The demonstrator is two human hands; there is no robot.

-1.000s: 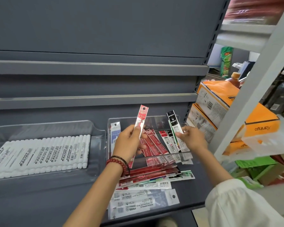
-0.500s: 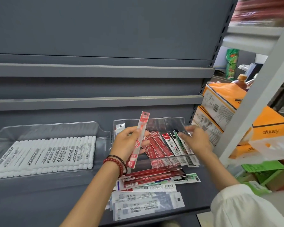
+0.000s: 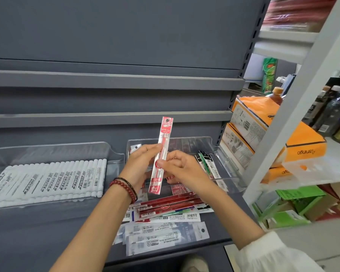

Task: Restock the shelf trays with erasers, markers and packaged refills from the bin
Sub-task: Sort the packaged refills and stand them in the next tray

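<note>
A red packaged refill stands nearly upright in front of the right clear tray. My left hand pinches it at mid-length, and my right hand pinches its lower half with thumb and forefinger. Black and green refill packs lie in the right part of that tray; red packs behind my hands are mostly hidden. A loose pile of red, white and blue refill packs lies on the grey shelf below my wrists. The left clear tray holds a row of white markers.
Grey shelf rails run across above the trays. Orange cartons are stacked just right of the right tray, behind a white rack post. Dark bottles stand on the white rack. Green boxes sit low at the right.
My right hand left the black refill pack in the right tray and came left to pinch the red refill held by my left hand. The red refill rose slightly.
</note>
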